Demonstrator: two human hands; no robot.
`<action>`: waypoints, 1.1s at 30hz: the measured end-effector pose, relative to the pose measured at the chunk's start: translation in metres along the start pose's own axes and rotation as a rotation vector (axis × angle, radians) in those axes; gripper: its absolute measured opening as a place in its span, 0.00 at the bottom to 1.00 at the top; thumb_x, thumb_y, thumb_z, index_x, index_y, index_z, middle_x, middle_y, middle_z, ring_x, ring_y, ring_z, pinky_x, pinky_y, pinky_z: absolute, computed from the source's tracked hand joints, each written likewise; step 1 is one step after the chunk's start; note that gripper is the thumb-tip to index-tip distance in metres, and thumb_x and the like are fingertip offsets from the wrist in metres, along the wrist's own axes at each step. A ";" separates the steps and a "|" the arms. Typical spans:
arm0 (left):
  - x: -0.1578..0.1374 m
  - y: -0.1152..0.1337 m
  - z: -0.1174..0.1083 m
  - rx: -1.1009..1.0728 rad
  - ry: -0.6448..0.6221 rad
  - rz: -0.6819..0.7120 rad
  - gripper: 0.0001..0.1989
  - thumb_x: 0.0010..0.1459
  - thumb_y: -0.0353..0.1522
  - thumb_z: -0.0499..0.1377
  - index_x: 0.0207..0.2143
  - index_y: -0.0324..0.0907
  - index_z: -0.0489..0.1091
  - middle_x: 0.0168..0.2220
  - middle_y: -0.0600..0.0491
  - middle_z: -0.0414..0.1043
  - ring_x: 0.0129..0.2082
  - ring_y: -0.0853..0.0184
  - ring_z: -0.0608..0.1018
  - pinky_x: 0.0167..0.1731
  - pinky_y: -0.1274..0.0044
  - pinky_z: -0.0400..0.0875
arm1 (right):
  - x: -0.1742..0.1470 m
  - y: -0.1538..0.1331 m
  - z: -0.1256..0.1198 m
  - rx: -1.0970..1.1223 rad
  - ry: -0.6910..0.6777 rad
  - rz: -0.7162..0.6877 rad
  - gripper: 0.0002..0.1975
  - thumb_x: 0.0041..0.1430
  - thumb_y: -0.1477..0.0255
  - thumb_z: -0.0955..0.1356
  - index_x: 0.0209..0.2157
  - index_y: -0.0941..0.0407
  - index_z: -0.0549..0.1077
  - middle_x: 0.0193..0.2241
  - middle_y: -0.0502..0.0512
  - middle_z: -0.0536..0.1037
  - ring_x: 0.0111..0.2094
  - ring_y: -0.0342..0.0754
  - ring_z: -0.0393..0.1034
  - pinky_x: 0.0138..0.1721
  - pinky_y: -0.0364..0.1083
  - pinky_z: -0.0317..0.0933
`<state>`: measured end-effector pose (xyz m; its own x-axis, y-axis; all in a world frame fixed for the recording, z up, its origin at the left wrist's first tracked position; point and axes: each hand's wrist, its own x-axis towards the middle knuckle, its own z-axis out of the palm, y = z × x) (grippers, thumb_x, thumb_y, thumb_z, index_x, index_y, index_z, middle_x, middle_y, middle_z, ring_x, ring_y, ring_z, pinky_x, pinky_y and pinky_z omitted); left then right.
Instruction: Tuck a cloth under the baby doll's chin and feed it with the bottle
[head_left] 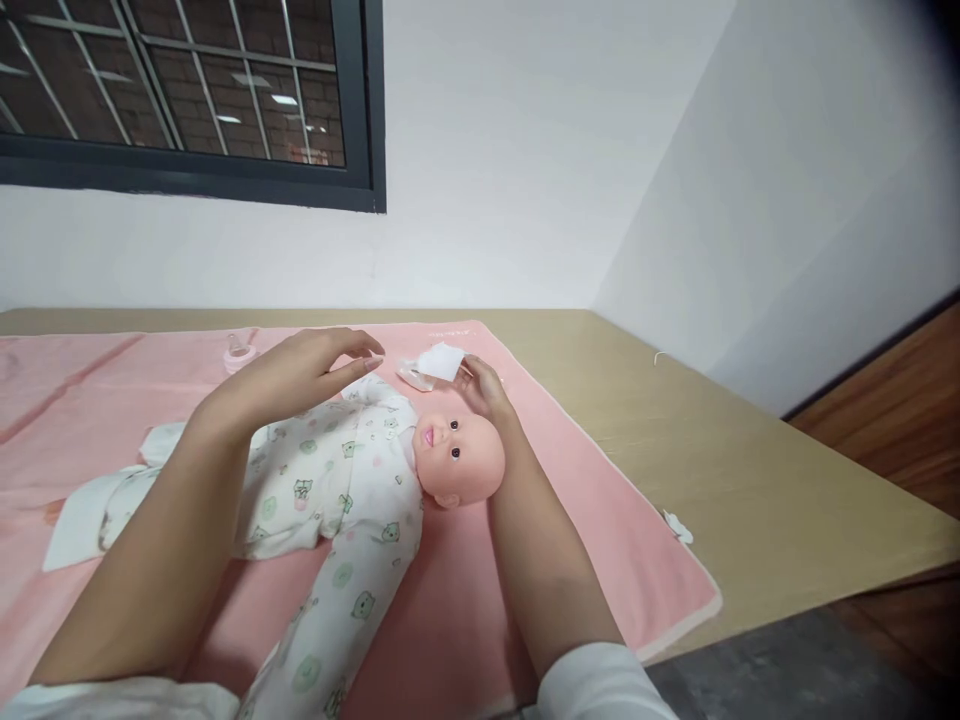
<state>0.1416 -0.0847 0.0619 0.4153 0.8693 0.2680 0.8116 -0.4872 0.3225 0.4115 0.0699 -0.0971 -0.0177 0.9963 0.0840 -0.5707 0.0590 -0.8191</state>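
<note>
A baby doll [341,475] in white pyjamas with a green bear print lies on its back on a pink blanket [450,590], its bald head to the right. My left hand [319,362] is over the doll's upper body, fingers stretched out and thumb apart, with nothing in it. Beyond the doll's head, my right hand [481,385] has its fingertips closed on the edge of a white tissue [441,361]. A clear plastic wrapper [414,375] lies against the tissue. My right forearm passes close beside the doll's head.
A clear bottle teat with a pink ring [238,354] rests on the blanket at the back left. On the wooden tabletop [600,400] a crumpled white scrap [678,527] lies by the blanket's right edge. A white wall and barred window [360,120] stand behind.
</note>
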 end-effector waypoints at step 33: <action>-0.003 -0.003 0.000 -0.334 0.134 0.276 0.29 0.58 0.43 0.63 0.59 0.45 0.64 0.55 0.48 0.71 0.55 0.55 0.74 0.55 0.67 0.69 | -0.127 -0.112 0.151 -0.996 -1.035 -0.221 0.19 0.55 0.61 0.74 0.32 0.54 0.62 0.31 0.47 0.63 0.32 0.41 0.59 0.34 0.41 0.58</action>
<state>0.1378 -0.0854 0.0599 0.5233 0.6951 0.4930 0.4916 -0.7188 0.4916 0.3538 -0.0725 0.0691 -0.8252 0.4968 0.2688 0.1479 0.6493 -0.7460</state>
